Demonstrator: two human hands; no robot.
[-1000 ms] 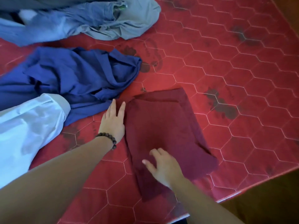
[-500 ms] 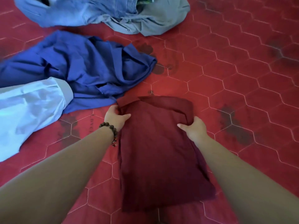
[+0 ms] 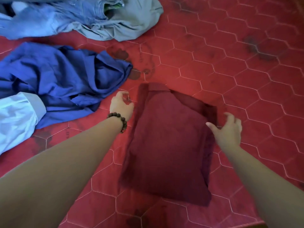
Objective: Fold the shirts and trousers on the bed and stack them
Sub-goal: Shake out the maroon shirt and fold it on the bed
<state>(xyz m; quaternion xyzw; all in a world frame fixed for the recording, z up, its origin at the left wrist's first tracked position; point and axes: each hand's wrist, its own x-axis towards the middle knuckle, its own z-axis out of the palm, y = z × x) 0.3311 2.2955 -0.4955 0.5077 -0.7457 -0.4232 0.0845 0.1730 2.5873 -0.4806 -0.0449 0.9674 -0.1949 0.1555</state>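
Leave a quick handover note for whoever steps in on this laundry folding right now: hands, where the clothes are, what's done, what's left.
Left hand, beaded bracelet on the wrist: loosely curled, holding nothing, beside the folded dark red garment.
Right hand: open, fingers spread at that garment's right edge.
Done: the dark red garment lies folded on the red quilted bed cover.
Left: the crumpled royal blue garment, the pale blue shirt sleeve, the light blue jeans and the grey-green trousers are all unfolded. No stack yet.
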